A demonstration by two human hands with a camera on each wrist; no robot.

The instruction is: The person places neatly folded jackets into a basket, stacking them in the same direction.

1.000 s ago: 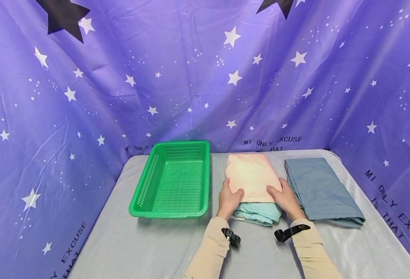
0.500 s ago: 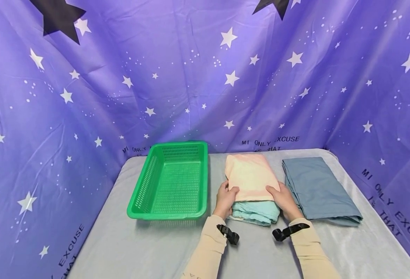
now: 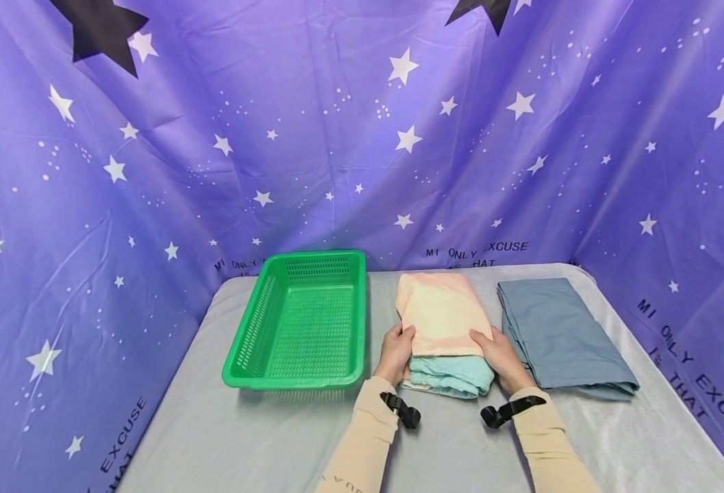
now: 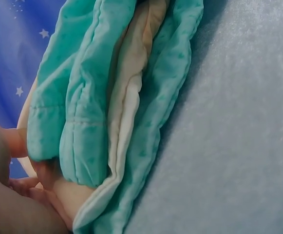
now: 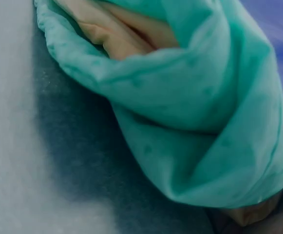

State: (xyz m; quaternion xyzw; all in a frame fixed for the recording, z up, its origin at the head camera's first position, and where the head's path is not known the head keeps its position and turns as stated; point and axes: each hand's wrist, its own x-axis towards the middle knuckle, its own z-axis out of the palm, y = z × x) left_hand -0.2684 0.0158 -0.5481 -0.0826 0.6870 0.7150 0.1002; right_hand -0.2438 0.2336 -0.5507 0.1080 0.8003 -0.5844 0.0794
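A folded peach cloth (image 3: 444,315) lies on top of a folded turquoise cloth (image 3: 451,373), whose layered front edge sticks out below it. My left hand (image 3: 394,352) grips the pile's left side, thumb on the peach cloth. In the left wrist view, its fingers (image 4: 19,141) reach in at the ends of the turquoise folds (image 4: 83,141), with cream and peach layers between them. My right hand (image 3: 500,356) holds the right side, thumb on top and other fingers mostly hidden. The right wrist view shows the turquoise cloth (image 5: 204,122) drooping in a rounded fold over its shadow.
A green perforated plastic basket (image 3: 362,329) stands to the left of the pile. To the right lies a folded grey-blue cloth (image 3: 568,335), close to my right hand. All sit on a grey cloth-covered table (image 3: 263,438), with a purple star-patterned curtain (image 3: 337,137) behind.
My left hand has slid slightly left and outward, its thumb drawing back toward the peach cloth's edge. The right hand keeps its place at the pile. The head view has shifted slightly.
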